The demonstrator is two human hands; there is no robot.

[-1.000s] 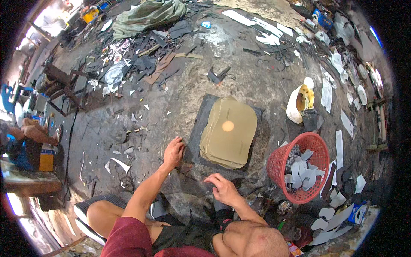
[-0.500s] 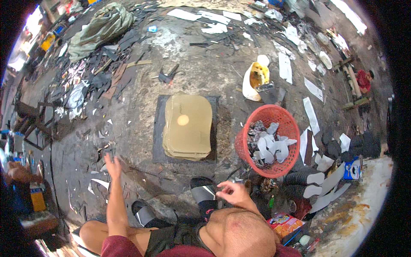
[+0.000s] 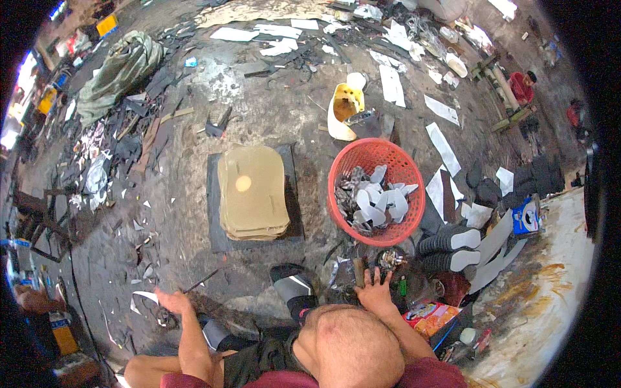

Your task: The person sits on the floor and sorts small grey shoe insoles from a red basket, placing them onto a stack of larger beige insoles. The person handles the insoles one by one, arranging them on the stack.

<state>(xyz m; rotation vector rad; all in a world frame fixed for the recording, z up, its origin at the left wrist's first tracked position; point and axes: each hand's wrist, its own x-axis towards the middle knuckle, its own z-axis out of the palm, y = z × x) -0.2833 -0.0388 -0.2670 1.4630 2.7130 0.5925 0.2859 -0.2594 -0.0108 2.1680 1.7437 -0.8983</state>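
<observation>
Above the floor [image 3: 186, 216] my feed shows the right hand [image 3: 375, 294], fingers wide apart, the left hand [image 3: 173, 301], grip unclear, a stick [image 3: 202, 281] at the latter, and, close by the former, a block [image 3: 359, 271], probably stiff, light, best pinched across its sides.

Right hand [image 3: 375, 295], curled before, now splayed by a brown block [image 3: 359, 272]; left hand [image 3: 173, 302] now at a thin dark stick [image 3: 202, 280]

The stacked tan sheets [image 3: 255, 197] have smooth faces with a low sheen; the slab [image 3: 214, 207] beneath is dark and matt. The basket [image 3: 415, 205] is perforated red plastic, the bundle [image 3: 123, 77] creased olive cloth, the floor [image 3: 262, 116] rough and matt
</observation>
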